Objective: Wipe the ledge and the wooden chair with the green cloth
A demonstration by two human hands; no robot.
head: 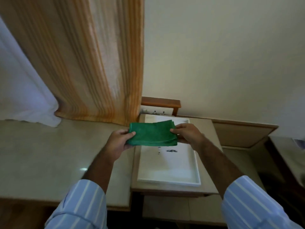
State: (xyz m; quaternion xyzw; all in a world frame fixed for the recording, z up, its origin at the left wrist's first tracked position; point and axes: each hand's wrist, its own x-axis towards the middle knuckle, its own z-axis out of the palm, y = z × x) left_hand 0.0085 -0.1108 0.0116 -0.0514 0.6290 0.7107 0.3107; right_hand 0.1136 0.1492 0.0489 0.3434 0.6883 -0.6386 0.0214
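- My left hand (118, 142) covers the left end of the green cloth (152, 134); my fingers under it are hidden, only the thumb shows on top.
- My right hand (187, 135) hides the cloth's right end the same way.
- The cloth blocks the far middle of the white tray (168, 171).
- The small dark marks (171, 151) on the tray are too blurred to tell what they are.
- The orange curtain (92, 63) hides the left part of the socket plate (156, 111).
- My striped sleeves (82, 207) are cut off by the bottom edge.
- At the right edge, a pale object (299, 142) is cropped and unreadable.
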